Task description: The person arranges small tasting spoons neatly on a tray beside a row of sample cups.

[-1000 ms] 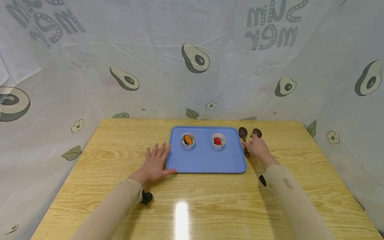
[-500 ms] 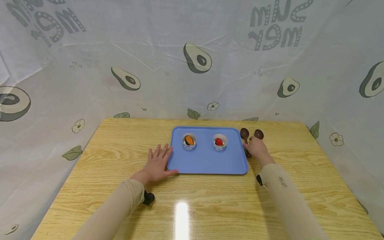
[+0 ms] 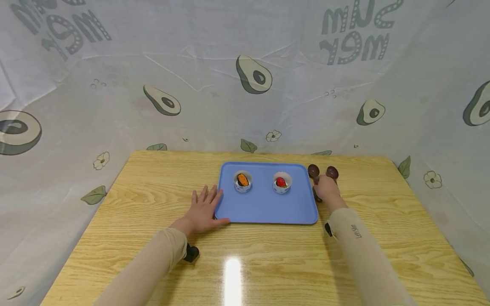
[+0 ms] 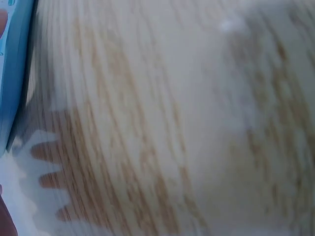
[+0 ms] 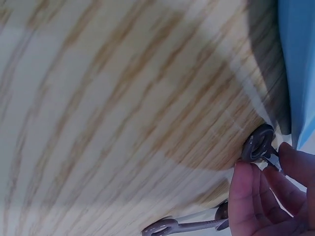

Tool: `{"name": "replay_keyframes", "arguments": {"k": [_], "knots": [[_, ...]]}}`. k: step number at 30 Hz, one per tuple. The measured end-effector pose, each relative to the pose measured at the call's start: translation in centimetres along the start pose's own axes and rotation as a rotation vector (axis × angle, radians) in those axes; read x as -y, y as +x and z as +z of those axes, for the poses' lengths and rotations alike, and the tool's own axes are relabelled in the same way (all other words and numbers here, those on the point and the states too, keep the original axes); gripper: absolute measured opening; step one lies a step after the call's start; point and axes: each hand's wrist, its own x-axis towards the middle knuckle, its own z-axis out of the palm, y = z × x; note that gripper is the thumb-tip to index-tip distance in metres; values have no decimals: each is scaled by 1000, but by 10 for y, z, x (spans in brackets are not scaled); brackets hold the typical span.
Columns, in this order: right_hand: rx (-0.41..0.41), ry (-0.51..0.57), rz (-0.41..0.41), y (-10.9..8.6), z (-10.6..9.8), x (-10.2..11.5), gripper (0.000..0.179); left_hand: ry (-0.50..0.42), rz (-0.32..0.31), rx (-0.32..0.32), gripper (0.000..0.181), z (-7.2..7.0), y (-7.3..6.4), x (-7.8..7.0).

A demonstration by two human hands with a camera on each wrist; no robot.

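Observation:
In the head view, my left hand (image 3: 203, 212) lies with fingers spread at the left edge of the blue tray (image 3: 264, 208), its thumb along the front left corner. My right hand (image 3: 327, 189) is at the tray's right side, over a dark brown spoon (image 3: 313, 170). The right wrist view shows thumb and fingers pinching that spoon's handle near its looped end (image 5: 258, 142). A second brown spoon (image 3: 332, 172) lies just to the right, partly covered by the hand. On the tray stand two white cups, one with an orange-and-black sushi-like piece (image 3: 243, 180), the other with a red one (image 3: 281, 182).
The wooden table (image 3: 249, 246) extends in front of the tray and to both sides. A white cloth (image 3: 214, 123) with avocado prints hangs behind the table and at its sides. Each wrist carries a small black device, the left one (image 3: 191, 253) just below the sleeve cuff.
My right hand has shifted slightly left, from between the two spoons onto the handle of the one nearer the tray, and its fingers have drawn in. My left hand stays by the tray.

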Motion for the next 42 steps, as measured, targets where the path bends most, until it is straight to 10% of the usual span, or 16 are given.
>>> {"name": "replay_keyframes", "arguments": {"k": [15, 42], "knots": [[-37, 142, -18, 2, 3, -14, 32, 45, -17, 75, 95, 0, 0, -2], [137, 904, 64, -9, -7, -27, 45, 63, 13, 75, 96, 1, 2, 1]]}}
